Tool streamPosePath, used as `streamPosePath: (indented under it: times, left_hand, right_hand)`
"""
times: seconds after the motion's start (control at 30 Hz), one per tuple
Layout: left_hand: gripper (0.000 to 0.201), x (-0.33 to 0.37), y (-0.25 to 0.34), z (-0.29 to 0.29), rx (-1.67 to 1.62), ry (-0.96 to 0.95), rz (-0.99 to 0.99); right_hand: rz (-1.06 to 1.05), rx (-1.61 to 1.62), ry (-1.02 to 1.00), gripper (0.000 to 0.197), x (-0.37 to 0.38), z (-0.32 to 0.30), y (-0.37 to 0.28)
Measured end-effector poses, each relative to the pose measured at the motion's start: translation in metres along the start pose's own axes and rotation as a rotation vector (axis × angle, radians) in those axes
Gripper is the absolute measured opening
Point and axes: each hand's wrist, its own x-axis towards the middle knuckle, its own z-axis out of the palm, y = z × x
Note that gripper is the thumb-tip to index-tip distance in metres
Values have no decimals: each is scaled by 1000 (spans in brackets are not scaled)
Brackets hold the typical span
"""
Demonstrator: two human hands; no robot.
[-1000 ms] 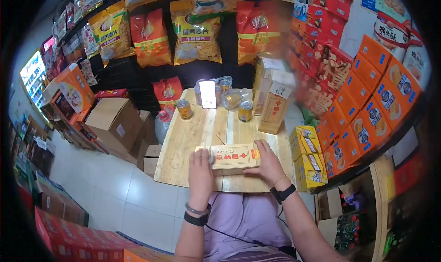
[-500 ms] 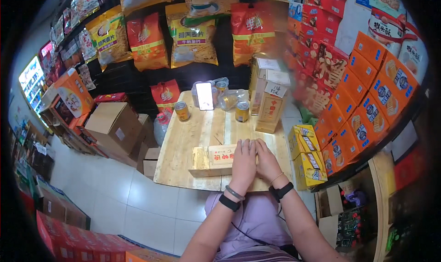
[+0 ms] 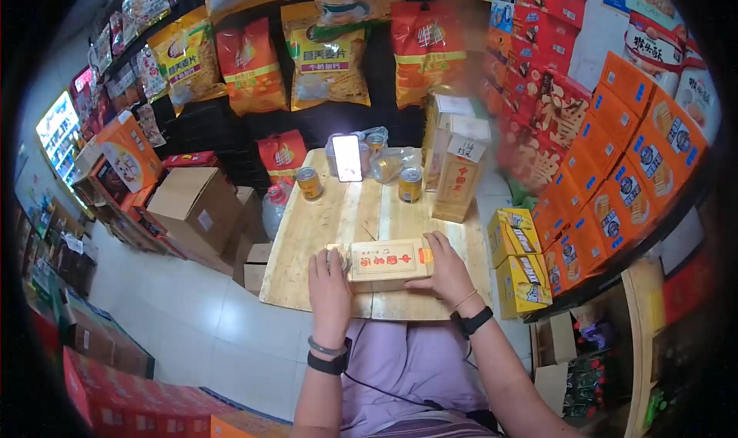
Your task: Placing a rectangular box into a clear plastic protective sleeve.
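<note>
A long gold and cream carton (image 3: 388, 260) with red characters lies on its side on the wooden table (image 3: 292, 273). Over its left end rests my left hand (image 3: 329, 284), fingers close together and curled against the carton. My right hand (image 3: 448, 273) grips the right end, with the thumb on the near side and the fingers reaching over the far side. Both palms partly hide the carton's ends. Each wrist wears a dark band.
Farther back on the table stand two yellow cans (image 3: 309, 183) (image 3: 410, 184), a lit phone (image 3: 347, 160), a plastic bag (image 3: 387, 167) and upright gold cartons (image 3: 459, 178). Yellow boxes (image 3: 519, 257) stack beside the right edge; brown cardboard boxes (image 3: 196, 207) stand left.
My left hand has moved left, from beside my right hand to the carton's left end. My right hand has shifted slightly right onto its right end, uncovering the printed top.
</note>
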Motion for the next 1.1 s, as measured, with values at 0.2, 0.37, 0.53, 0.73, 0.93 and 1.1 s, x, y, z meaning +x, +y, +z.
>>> streamPosePath:
  times: [0.2,0.37,0.53,0.73,0.93,1.1]
  left_hand:
    - [43,27,27,49,116,109,62]
    - [44,30,85,68,-84,5,251]
    - [46,10,89,51,-189,-54,322]
    - [52,-5,46,11,-169,-73,193]
    - [48,10,-3,16,42,22,21]
    - [46,28,34,50,-25,23,74]
  right_hand:
    - [-8,3,6,107,1,4,2]
    - [7,-41,4,104,2,8,7]
    - [-6,-27,3,105,0,14,13]
    - [-18,-36,14,108,-2,1,3]
    - [9,-3,-12,110,1,3,-1]
    - [-4,-1,9,107,0,6,3]
